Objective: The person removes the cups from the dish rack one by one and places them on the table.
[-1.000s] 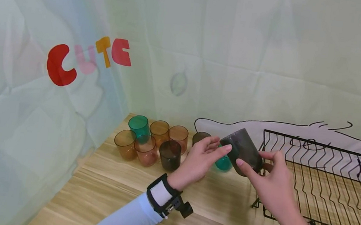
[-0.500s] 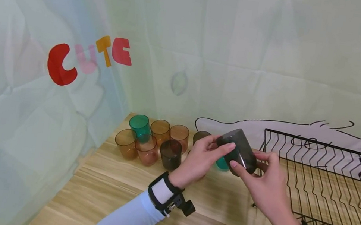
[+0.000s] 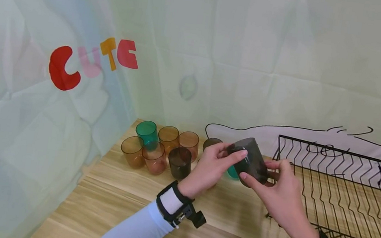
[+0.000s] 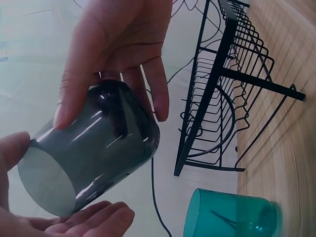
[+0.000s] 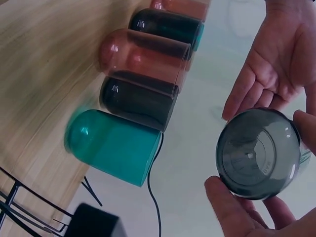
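Both hands hold a smoky grey tumbler [image 3: 250,161] above the table, tilted with its mouth up and to the left. My left hand [image 3: 208,167] grips it near the rim, thumb on the near side. Toward the base, my right hand [image 3: 284,190] holds it between thumb and fingers. The tumbler [image 4: 106,143] looks see-through in the left wrist view, while the right wrist view shows its round base [image 5: 256,153]. Behind it stands a teal tumbler [image 5: 116,145], mostly hidden in the head view.
Several amber, pink, grey and teal tumblers, such as an amber one [image 3: 133,152] and a dark one [image 3: 180,163], stand upright in rows to the left. On the right is a black wire dish rack [image 3: 345,193]. A printed cloth [image 3: 254,63] hangs behind the wooden table [image 3: 112,200].
The grey tumbler and my right hand have shifted slightly left, away from the rack. My left hand stays nearly in place, with its thumb farther over the tumbler's side.
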{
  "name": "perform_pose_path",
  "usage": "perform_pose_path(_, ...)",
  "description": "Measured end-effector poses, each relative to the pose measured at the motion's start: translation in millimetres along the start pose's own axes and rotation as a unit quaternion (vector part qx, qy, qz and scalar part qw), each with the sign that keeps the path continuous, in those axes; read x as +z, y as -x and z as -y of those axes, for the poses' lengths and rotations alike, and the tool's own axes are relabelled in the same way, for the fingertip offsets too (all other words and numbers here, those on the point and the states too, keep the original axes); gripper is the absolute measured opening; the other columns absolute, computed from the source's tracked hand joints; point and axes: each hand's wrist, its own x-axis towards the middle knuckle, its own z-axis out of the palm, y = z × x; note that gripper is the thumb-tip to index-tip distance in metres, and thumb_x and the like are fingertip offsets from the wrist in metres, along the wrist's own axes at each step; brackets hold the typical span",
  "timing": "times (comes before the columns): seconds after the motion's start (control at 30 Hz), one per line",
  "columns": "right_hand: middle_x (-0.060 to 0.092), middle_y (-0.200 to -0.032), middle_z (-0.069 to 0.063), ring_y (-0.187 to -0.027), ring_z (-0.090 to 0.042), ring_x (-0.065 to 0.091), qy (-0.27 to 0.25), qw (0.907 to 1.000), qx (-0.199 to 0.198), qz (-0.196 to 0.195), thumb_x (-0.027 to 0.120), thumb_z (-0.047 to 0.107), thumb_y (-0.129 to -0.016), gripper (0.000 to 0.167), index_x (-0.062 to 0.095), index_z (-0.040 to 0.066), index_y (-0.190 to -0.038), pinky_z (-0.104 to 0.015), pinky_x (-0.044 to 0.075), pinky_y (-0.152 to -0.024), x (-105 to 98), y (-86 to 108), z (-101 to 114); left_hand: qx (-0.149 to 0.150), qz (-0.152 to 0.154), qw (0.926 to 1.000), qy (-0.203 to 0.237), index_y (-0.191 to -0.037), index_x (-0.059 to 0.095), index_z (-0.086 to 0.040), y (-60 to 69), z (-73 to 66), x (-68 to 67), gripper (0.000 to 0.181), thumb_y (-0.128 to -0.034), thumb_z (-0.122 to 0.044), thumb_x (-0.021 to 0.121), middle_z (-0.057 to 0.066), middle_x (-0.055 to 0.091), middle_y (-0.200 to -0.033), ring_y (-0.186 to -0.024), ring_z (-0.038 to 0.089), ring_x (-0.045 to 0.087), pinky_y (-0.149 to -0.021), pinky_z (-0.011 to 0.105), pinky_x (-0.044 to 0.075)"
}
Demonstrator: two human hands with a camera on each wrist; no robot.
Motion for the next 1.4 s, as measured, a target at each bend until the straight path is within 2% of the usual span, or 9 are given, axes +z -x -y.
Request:
perform_pose_path(0.3, 0.057, -0.109, -0.003, -0.094, -0.025, 0.068, -0.003, 0.9999, 0.005, 0.015, 0.077, 0.055, -0.067, 0.063, 0.048, 0.012, -0.103, -0.033, 0.058, -0.073, -2.3, 0.1, -1.8, 0.02, 0.001, 0.9996, 0.018, -0.122, 0.059, -0.007, -0.7, -1.2, 2.3, 0.045, -0.0845, -0.029, 0.069, 0.003, 0.071, -0.103, -0.097, 0.012, 0.066, -0.085, 0.03, 0.053)
perform_pose_path(0.5, 0.057, -0.113, -0.004, -0.099, -0.029, 0.065, 0.026, 0.9994, 0.001, 0.022, 0.074, 0.058, -0.068, 0.064, 0.05, 0.015, -0.109, -0.046, 0.054, -0.08, -4.1, 0.5, -1.8, 0.031, -0.003, 0.9995, 0.003, -0.123, 0.057, -0.007, 0.3, -1.8, 2.6, 0.047, -0.083, -0.028, 0.071, 0.005, 0.067, -0.11, -0.099, 0.01, 0.066, -0.086, 0.028, 0.053)
perform_pose_path(0.63, 0.058, -0.113, -0.002, -0.104, -0.027, 0.062, 0.029, 0.9993, 0.002, 0.025, 0.074, 0.06, -0.067, 0.066, 0.05, 0.015, -0.11, -0.05, 0.051, -0.086, -5.8, -0.3, -1.5, 0.034, 0.001, 0.9994, 0.001, -0.127, 0.054, -0.008, 1.0, -2.2, 3.5, 0.052, -0.0827, -0.029, 0.071, 0.007, 0.065, -0.115, -0.1, 0.01, 0.066, -0.086, 0.029, 0.053)
perform_pose_path(0.73, 0.061, -0.11, 0.0, -0.104, -0.02, 0.06, 0.028, 0.9992, -0.006, 0.029, 0.074, 0.059, -0.067, 0.065, 0.05, 0.015, -0.109, -0.049, 0.049, -0.09, -8.1, -1.5, -1.3, 0.047, 0.0, 0.9989, -0.004, -0.127, 0.054, -0.008, 1.3, -2.5, 4.7, 0.052, -0.0827, -0.028, 0.071, 0.009, 0.065, -0.116, -0.1, 0.011, 0.066, -0.085, 0.029, 0.053)
perform_pose_path(0.87, 0.064, -0.11, 0.001, -0.103, -0.017, 0.06, 0.045, 0.9982, -0.028, 0.028, 0.072, 0.059, -0.069, 0.062, 0.052, 0.018, -0.111, -0.047, 0.048, -0.089, -11.6, -2.2, -2.3, 0.07, -0.014, 0.9972, -0.023, -0.125, 0.055, -0.008, 2.1, -3.1, 6.1, 0.05, -0.0823, -0.028, 0.072, 0.011, 0.065, -0.116, -0.102, 0.013, 0.065, -0.085, 0.028, 0.053)
perform_pose_path(1.0, 0.065, -0.116, -0.003, -0.105, -0.02, 0.06, 0.073, 0.9957, -0.053, 0.021, 0.071, 0.056, -0.072, 0.061, 0.057, 0.016, -0.116, -0.045, 0.049, -0.084, -15.7, -2.6, -4.4, 0.079, -0.028, 0.9957, -0.039, -0.125, 0.055, -0.008, 3.3, -3.8, 6.8, 0.05, -0.0819, -0.026, 0.072, 0.011, 0.065, -0.116, -0.103, 0.014, 0.064, -0.087, 0.027, 0.052)
perform_pose_path(1.1, 0.063, -0.119, -0.007, -0.112, -0.025, 0.057, 0.09, 0.9942, -0.054, 0.024, 0.069, 0.057, -0.075, 0.063, 0.058, 0.014, -0.12, -0.049, 0.047, -0.086, -20.5, -2.7, -4.5, 0.075, -0.03, 0.9958, -0.044, -0.128, 0.053, -0.009, 4.0, -2.5, 7.0, 0.054, -0.0815, -0.026, 0.073, 0.009, 0.064, -0.118, -0.105, 0.016, 0.063, -0.088, 0.027, 0.052)
perform_pose_path(1.23, 0.061, -0.123, -0.007, -0.118, -0.029, 0.054, 0.114, 0.9925, -0.039, 0.024, 0.064, 0.061, -0.077, 0.065, 0.057, 0.016, -0.123, -0.053, 0.045, -0.089, -27.4, -3.0, -4.0, 0.07, -0.036, 0.9957, -0.049, -0.133, 0.048, -0.012, 1.5, 8.9, 7.4, 0.06, -0.0806, -0.026, 0.074, 0.004, 0.061, -0.121, -0.112, 0.02, 0.061, -0.092, 0.029, 0.051)
perform_pose_path(1.4, 0.057, -0.129, -0.008, -0.113, -0.029, 0.055, 0.132, 0.9905, -0.028, 0.023, 0.06, 0.063, -0.079, 0.066, 0.054, 0.019, -0.127, -0.056, 0.045, -0.089, -32.9, -2.6, -5.6, 0.074, -0.049, 0.9944, -0.059, -0.135, 0.046, -0.018, -4.4, 39.7, 8.8, 0.067, -0.0776, -0.035, 0.076, -0.001, 0.059, -0.123, -0.115, 0.019, 0.059, -0.096, 0.029, 0.048)
